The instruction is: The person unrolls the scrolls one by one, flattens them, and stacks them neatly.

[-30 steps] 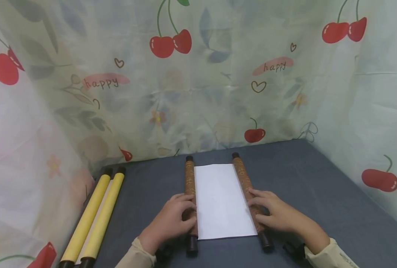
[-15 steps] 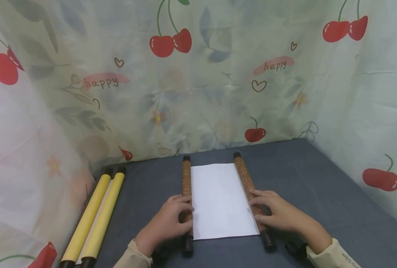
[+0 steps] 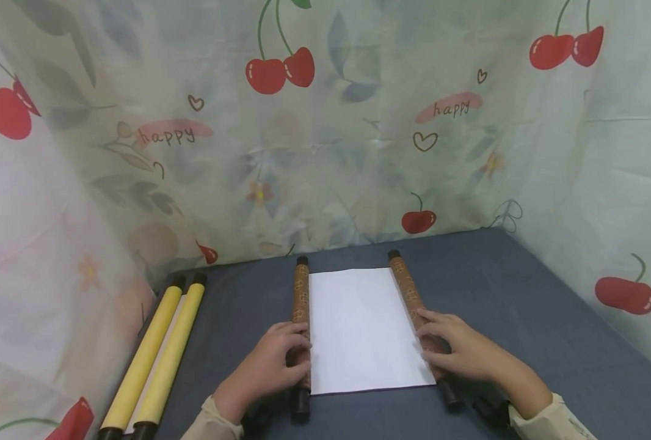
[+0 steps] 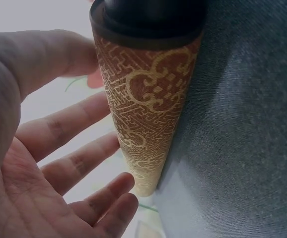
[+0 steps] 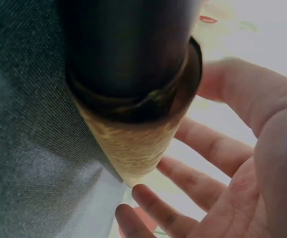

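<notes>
A person in pale sleeves point(image 3: 215, 421), reaching in from 8 and 4 o'clock, handles a scroll point(image 3: 369, 333) lying open at the middle of a blue-grey tablecloth point(image 3: 529, 318). Near 9 o'clock from the scroll's middle, the left hand point(image 3: 267, 363) touches the left roller point(image 3: 301, 293), its fingers spread and its thumb set apart. Near 3 o'clock, the right hand point(image 3: 463, 351) touches the right roller point(image 3: 406, 284), those fingers also spread and relaxed; how firmly the fingers press cannot be told. The 2 rollers wear brown brocade with gold motifs and end in black knobs point(image 3: 300, 404); the left points almost to 12 o'clock, while the right leans toward 11. Between them lies the scroll's white sheet point(image 3: 366, 318). Well apart, out at 9 o'clock, another scroll's 2 yellow rollers point(image 3: 142, 360) slant toward 1 o'clock, a pale strip showing between them. At 12 o'clock, behind the tabletop, hangs a curtain point(image 3: 347, 140) printed with red cherries point(image 3: 265, 76), outlined hearts point(image 3: 425, 142) and the word "happy" point(image 3: 166, 134).
</notes>
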Demonstrator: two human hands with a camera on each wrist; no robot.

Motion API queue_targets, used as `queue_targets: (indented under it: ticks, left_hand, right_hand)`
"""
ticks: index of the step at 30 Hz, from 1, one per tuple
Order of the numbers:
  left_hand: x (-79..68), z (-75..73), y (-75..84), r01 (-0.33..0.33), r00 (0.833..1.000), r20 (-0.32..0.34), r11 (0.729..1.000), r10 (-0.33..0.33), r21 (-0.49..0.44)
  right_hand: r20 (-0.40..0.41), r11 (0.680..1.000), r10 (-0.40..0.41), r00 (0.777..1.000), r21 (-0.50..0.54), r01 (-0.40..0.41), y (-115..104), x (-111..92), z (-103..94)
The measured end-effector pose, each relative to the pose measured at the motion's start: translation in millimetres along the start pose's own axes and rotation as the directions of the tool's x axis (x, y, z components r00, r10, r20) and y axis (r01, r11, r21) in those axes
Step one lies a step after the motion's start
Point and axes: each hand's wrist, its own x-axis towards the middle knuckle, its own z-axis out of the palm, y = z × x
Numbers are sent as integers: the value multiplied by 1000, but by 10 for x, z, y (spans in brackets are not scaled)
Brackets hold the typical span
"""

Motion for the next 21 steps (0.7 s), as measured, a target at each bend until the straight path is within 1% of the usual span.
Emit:
queue_targets:
  ticks: [5, 12, 21]
  left_hand:
    - [-13, -2, -17, 11, 1000, 10, 1000, -11, -3]
    - [-12, -31, -8, 51, 998, 46, 999, -50, -18]
    - [-27, -45, -8, 46, 998, 50, 999, -44, -30]
  right_hand:
    - [9, 1000, 24, 1000, -11, -24, 20, -23, -10]
    - [17, 1000, 7, 1000, 22, -7, 59, -25, -16]
    - [32, 999, 12, 999, 42, -14, 55, -23, -36]
